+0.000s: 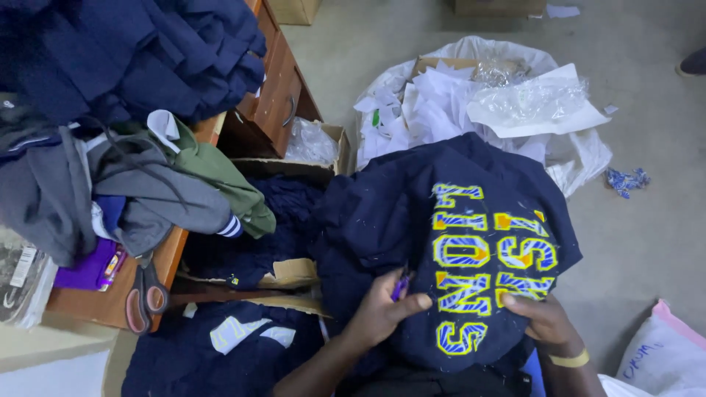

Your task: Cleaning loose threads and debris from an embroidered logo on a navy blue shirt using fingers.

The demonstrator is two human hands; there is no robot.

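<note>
While the navy garment (412, 220) lies spread over the person's lap, its blue-and-yellow stitched lettering (482, 265) faces up between the two hands. It is soft, limp cloth, light enough to shift with a pinch; I judge it would sag and fold wherever it is not held, so the best hold is on the stiffer stitched patch or a bunched fold just beside it. Far off to the left of the fingers, a wooden table (110, 301) carries a heap of dark, grey and green clothes (147, 176), with a pair of scissors (145, 294) hanging at its edge. Beyond the fingers, past the garment's far edge, a white sack (581, 158) holds paper scraps and clear plastic wrap. The left hand (382, 312) rests on the cloth beside the lettering, its fingers curled shut around a small purple tool (400, 285), thumb stretched toward the letters. The right hand (544, 320) presses the cloth flat at the lettering's other side, fingers bent and pinching the fabric.
</note>
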